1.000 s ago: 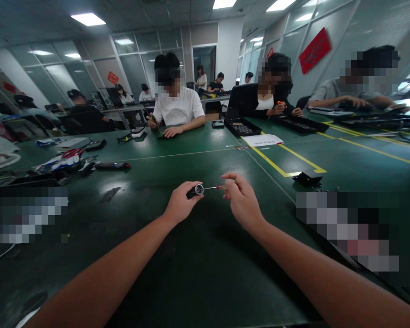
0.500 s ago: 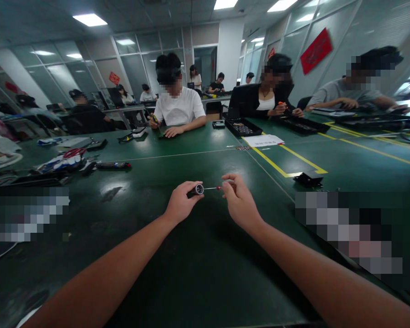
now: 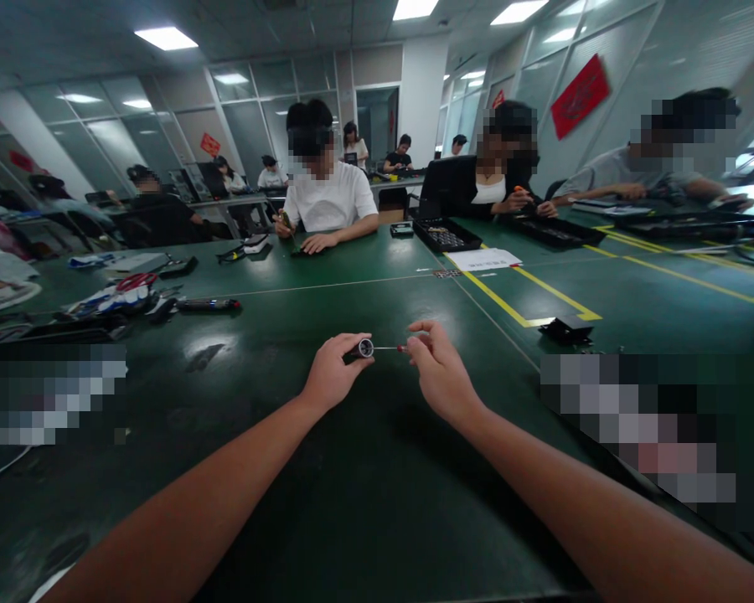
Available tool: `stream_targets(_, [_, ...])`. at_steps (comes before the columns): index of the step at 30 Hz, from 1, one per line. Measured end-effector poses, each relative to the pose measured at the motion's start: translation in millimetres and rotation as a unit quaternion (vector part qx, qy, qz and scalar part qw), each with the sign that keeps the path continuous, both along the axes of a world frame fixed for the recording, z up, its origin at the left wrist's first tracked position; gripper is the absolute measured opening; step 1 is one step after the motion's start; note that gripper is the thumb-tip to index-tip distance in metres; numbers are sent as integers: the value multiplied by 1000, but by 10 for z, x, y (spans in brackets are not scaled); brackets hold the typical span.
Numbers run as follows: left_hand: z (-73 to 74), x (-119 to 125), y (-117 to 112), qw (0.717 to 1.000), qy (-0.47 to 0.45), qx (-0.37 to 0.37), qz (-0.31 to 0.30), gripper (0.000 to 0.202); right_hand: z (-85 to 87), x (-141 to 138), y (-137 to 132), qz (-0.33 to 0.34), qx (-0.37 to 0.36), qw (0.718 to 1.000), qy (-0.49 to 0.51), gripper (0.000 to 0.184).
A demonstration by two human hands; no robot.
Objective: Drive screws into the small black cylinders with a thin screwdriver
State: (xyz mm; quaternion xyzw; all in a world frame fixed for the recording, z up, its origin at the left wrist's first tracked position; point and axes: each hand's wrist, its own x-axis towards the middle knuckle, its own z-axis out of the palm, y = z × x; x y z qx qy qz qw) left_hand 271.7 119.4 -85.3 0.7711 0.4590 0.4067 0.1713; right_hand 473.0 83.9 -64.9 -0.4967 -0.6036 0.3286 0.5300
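My left hand is closed around a small dark cylinder, whose pale-rimmed round end faces me. From my right hand a screwdriver with a thin metal shaft and a red collar points left, its handle mostly hidden by the fingers. The shaft's tip reaches the right side of the cylinder; whether it sits on a screw is too small to tell. Both hands are held over the green tabletop, close to each other.
Tools, with red-handled scissors, lie in a pile at the left. A dark pen-shaped tool lies nearby. To the right are a black bracket-like part and a white paper. A black parts tray sits before co-workers across the table.
My hands and the screwdriver stay nearly in place, with only a slight shift at the screwdriver. Across the table on the right, a co-worker's hands and head have moved a little.
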Motion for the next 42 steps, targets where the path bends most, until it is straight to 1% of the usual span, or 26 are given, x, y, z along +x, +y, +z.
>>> stream_targets(2, [-7,-1,4,1000,-3,-1,6,40,-17,-6,11,3,7,1000,11,22])
stream_targets(5, [-14,1,5,1000,4,2,12,40,-5,-19,7,3,12,1000,1,19])
stream_targets(9, [1,12,-9,1000,28,7,9,39,28,-15,-3,-7,14,1000,-15,33])
stream_targets(10, [9,15,-14,999,33,7,10,39,29,-9,-1,-14,14,1000,-21,34])
stream_targets(12, [27,20,-27,999,37,7,12,38,21,-1,9,-23,11,1000,-19,29])
stream_targets(14, [46,27,-43,999,33,7,16,38,9,-1,20,-20,4,999,25,19])
stream_targets(15, [56,32,-51,999,30,7,20,38,5,-6,24,-19,2,998,54,17])
stream_targets(19, [87,57,-88,999,42,8,29,38,11,-31,55,-41,8,992,118,22])
stream_targets(21, [98,62,-99,998,58,20,18,38,1,-23,100,-43,-11,985,164,25])
stream_targets(23, [102,56,-101,997,73,33,7,38,-39,9,172,-39,-84,965,247,26])
stream_targets(24, [101,51,-97,996,78,35,5,38,-68,31,213,-39,-128,951,277,27])
stream_targets(25, [97,44,-92,996,80,34,6,38,-102,55,254,-41,-155,942,294,28])
stream_targets(26, [92,38,-86,996,80,30,7,38,-135,77,291,-42,-162,940,298,27])
stream_targets(28, [80,29,-75,997,80,20,10,38,-193,104,343,-45,-155,943,290,27])
stream_targets(31, [68,24,-71,997,76,5,14,39,-229,90,357,-50,-165,939,297,25])
stream_targets(38, [73,19,-70,999,43,-15,-6,39,-159,-23,324,-48,-189,922,334,23])
stream_targets(42, [74,19,-62,999,37,-22,-6,39,-155,-60,343,-48,-195,928,315,24])
